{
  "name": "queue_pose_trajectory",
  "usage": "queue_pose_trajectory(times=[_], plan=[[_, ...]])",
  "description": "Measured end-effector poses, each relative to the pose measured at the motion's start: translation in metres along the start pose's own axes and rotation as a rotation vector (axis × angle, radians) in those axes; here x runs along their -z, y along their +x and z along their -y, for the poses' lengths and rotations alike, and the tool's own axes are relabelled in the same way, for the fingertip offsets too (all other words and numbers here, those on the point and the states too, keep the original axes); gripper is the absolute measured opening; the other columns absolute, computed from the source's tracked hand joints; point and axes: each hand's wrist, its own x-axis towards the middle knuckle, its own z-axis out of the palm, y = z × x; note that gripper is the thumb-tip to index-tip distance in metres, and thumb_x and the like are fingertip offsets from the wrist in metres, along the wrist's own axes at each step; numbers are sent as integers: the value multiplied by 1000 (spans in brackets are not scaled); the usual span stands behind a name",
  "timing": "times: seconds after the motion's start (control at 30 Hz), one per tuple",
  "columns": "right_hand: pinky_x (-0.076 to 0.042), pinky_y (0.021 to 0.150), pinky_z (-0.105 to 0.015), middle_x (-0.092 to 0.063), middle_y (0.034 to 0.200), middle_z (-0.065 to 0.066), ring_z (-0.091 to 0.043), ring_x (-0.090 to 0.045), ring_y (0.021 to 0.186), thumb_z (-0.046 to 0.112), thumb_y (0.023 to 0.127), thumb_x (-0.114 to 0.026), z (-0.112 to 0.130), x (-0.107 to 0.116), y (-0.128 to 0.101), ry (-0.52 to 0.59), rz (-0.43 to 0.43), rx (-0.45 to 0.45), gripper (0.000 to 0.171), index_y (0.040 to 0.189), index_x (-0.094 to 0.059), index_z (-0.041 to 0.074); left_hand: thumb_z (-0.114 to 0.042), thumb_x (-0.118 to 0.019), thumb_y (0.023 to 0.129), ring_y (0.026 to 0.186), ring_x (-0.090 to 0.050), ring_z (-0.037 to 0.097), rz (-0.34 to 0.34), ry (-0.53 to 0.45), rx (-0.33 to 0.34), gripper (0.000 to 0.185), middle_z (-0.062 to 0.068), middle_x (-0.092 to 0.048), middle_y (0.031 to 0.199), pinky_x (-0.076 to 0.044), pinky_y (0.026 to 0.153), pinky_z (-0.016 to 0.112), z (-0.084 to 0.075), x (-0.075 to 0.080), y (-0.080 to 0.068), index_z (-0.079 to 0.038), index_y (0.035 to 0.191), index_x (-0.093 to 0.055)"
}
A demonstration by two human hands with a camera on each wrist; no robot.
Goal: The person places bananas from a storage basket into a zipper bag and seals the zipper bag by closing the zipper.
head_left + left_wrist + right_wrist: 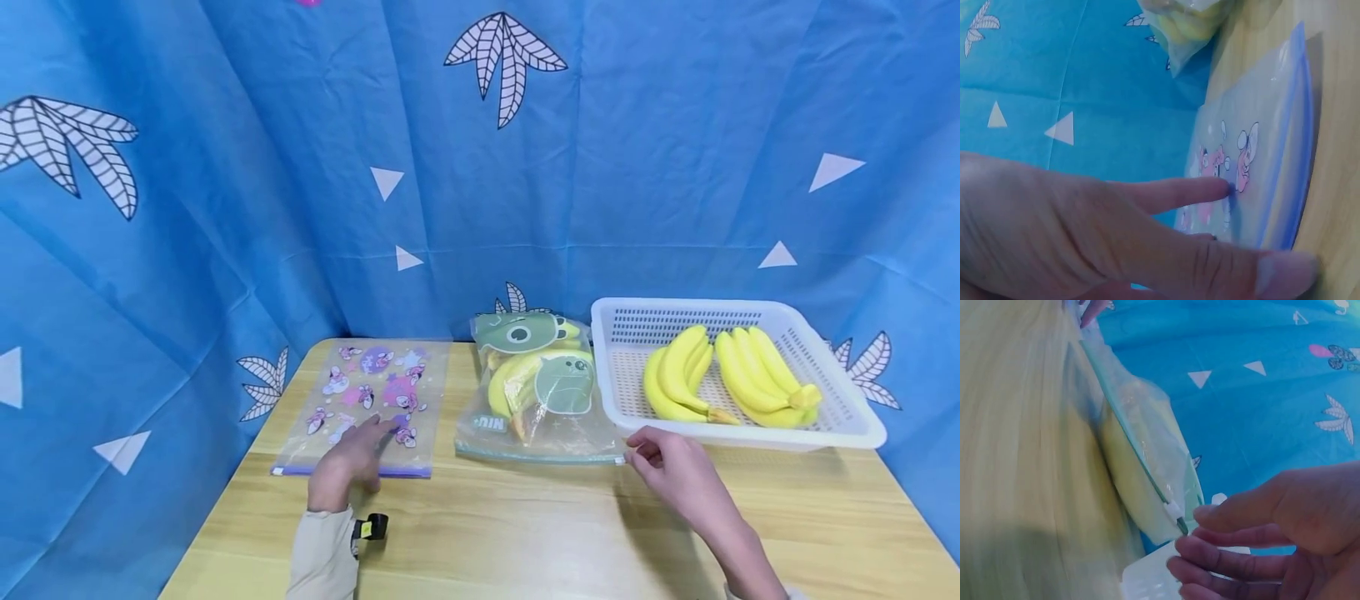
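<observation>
A clear zip bag with pink and purple cartoon prints (352, 396) lies flat at the table's left, its purple zip edge (1297, 156) toward the near side. My left hand (352, 454) is over its near part, index finger extended to the printed film and thumb by the zip edge. A second zip bag with green animal prints (564, 385) holds yellow bananas (510, 383); its white slider (1172, 509) sits near the right end of the zip. My right hand (675, 471) has loosely bent fingers, with thumb and index fingertips right at that bag's near right corner.
A white plastic basket (862, 429) with two bunches of bananas (765, 375) stands at the table's right, close beside the green-printed bag. A blue patterned curtain (480, 208) hangs behind the wooden table (510, 533). A dark wrist strap (367, 527) is on the left sleeve.
</observation>
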Motion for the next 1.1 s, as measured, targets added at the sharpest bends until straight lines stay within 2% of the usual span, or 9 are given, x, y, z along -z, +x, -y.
queue_pose_trajectory(times=[0.1,0.23,0.33,0.4,0.53,0.67,0.83,0.97,1.1], plan=[[-56,70,-37,-72,77,5,-10,-66,71,5,86,-77,3,1,0,-32,-8,-3,9,94,-75,6,27,-63,71,144,-27,56,-16,-21,-23,93,30,-28,161,-44,102,64,4,0,1,-8,155,-44],[-55,69,-35,-70,76,7,-8,-64,70,5,86,-78,5,1,-1,-52,2,-5,8,93,-76,6,19,-55,80,138,-41,53,-75,-41,-75,64,32,-43,151,-42,107,61,9,1,4,-1,141,-58],[-55,69,-35,-69,75,9,-7,-63,70,6,86,-79,7,1,-1,-63,3,12,8,93,-76,8,18,-57,73,127,-53,50,-140,-63,-95,56,29,-59,136,-47,100,58,18,3,7,1,125,-68],[-55,71,-37,-69,76,9,-7,-64,71,6,86,-79,9,0,-1,-67,-1,23,8,92,-76,9,18,-59,74,121,-58,48,-191,-82,-102,47,27,-65,128,-48,100,58,26,4,8,1,116,-72],[-56,76,-43,-72,81,7,-12,-68,76,6,86,-79,16,-2,1,-57,-23,37,9,93,-76,10,14,-59,83,117,-61,49,-286,-110,-119,31,28,-66,126,-50,97,58,39,4,10,2,106,-76],[-57,80,-47,-76,89,1,-18,-71,83,5,86,-79,25,-6,7,-38,-63,73,13,98,-77,9,2,-58,95,94,-68,39,-379,-117,-128,21,25,-71,112,-55,83,53,42,6,13,2,105,-76],[-59,80,-46,-76,94,-2,-20,-72,86,3,84,-81,35,-19,12,1,-133,164,19,101,-77,7,-4,-58,101,69,-58,22,-472,-113,-153,20,19,-73,101,-50,64,40,34,12,13,-1,110,-75],[-60,78,-43,-76,97,-3,-20,-72,87,2,82,-83,41,-31,15,57,-188,233,24,104,-76,6,-1,-55,101,70,-57,22,-541,-126,-265,19,13,-67,90,-49,65,41,17,19,10,-1,106,-72],[-60,82,-41,-75,105,-4,-20,-72,93,7,82,-85,47,-40,18,101,-236,281,30,110,-75,5,5,-53,98,74,-59,25,-613,-128,-353,26,17,-68,94,-49,66,41,-6,26,1,1,117,-70]])
